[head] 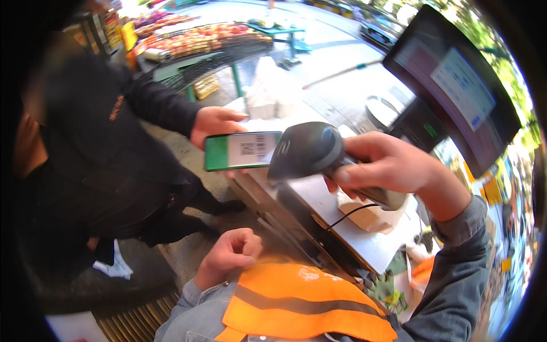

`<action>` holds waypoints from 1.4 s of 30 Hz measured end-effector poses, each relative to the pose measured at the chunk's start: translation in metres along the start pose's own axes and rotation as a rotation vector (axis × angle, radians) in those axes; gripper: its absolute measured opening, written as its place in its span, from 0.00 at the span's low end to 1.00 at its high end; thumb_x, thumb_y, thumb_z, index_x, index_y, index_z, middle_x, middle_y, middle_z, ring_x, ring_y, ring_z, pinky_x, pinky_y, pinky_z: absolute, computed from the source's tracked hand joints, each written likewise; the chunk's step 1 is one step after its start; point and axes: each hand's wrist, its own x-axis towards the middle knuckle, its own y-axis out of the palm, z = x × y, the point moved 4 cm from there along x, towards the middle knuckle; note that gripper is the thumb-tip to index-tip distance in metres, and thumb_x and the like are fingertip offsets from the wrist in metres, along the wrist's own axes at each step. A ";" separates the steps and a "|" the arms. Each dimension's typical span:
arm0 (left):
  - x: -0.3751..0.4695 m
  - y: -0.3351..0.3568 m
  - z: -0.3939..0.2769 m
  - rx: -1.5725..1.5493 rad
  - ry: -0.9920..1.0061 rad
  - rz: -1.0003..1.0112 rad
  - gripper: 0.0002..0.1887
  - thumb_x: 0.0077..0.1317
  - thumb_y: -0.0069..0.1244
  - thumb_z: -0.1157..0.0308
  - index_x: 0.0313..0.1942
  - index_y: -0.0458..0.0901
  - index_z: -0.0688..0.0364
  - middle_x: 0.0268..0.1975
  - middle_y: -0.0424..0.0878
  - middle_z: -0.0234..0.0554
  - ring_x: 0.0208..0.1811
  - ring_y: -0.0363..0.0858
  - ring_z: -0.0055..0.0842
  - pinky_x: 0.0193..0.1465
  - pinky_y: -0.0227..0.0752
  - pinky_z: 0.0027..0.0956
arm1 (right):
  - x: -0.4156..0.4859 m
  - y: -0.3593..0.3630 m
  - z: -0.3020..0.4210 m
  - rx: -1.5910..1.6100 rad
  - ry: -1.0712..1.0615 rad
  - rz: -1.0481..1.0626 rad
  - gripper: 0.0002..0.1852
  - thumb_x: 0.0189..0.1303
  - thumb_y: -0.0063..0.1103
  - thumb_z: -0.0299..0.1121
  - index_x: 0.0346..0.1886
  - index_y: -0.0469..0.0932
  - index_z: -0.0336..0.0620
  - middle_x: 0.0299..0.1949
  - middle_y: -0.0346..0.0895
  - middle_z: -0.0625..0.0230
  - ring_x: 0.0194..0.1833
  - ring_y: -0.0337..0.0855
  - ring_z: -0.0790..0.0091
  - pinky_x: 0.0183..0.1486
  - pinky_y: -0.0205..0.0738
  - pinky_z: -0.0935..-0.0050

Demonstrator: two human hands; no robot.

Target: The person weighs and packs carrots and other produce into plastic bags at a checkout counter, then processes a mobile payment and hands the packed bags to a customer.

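Observation:
My right hand (384,164) grips a dark handheld barcode scanner (307,149) by its handle, with a thin black cable hanging from it. Facing the scanner's head is a smartphone (243,150) held by another person's hand (216,124); its screen shows a printed-style code and a barcode on white beside a green area. The scanner's rim overlaps the phone's right end in the picture, and whether they touch I cannot tell. My left hand (233,256) is curled close to the orange vest (303,299) at my front, with nothing visible in it.
A person in dark clothes (115,149) stands at the left. Below the scanner is a metal-topped counter (363,243), with a monitor (453,89) at the upper right. White plastic bags (271,94) sit beyond the phone. Farther back stands a fruit display (201,38).

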 end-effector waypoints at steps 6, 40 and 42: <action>0.042 0.021 0.009 0.304 -0.172 -0.006 0.09 0.60 0.50 0.79 0.40 0.71 0.64 0.33 0.72 0.36 0.29 0.71 0.17 0.31 0.65 0.21 | -0.197 -0.008 -0.020 -0.026 -0.343 0.436 0.29 0.61 0.61 0.41 0.51 0.69 0.16 0.46 0.76 0.40 0.44 0.81 0.48 0.44 0.77 0.63; 0.415 0.067 -0.132 0.695 0.166 -0.088 0.13 0.68 0.39 0.77 0.49 0.78 0.67 0.30 0.79 0.37 0.32 0.76 0.20 0.47 0.74 0.26 | -0.313 0.182 -0.464 -0.008 0.702 -1.716 0.20 0.56 0.59 0.31 0.52 0.75 0.33 0.36 0.80 0.57 0.36 0.79 0.66 0.42 0.72 0.67; 0.434 0.025 -0.119 0.728 0.108 -0.086 0.13 0.65 0.41 0.78 0.47 0.79 0.67 0.29 0.78 0.37 0.30 0.76 0.19 0.41 0.74 0.26 | -0.307 0.182 -0.475 0.053 0.736 -1.744 0.24 0.54 0.61 0.31 0.54 0.73 0.31 0.43 0.79 0.53 0.43 0.80 0.63 0.47 0.72 0.68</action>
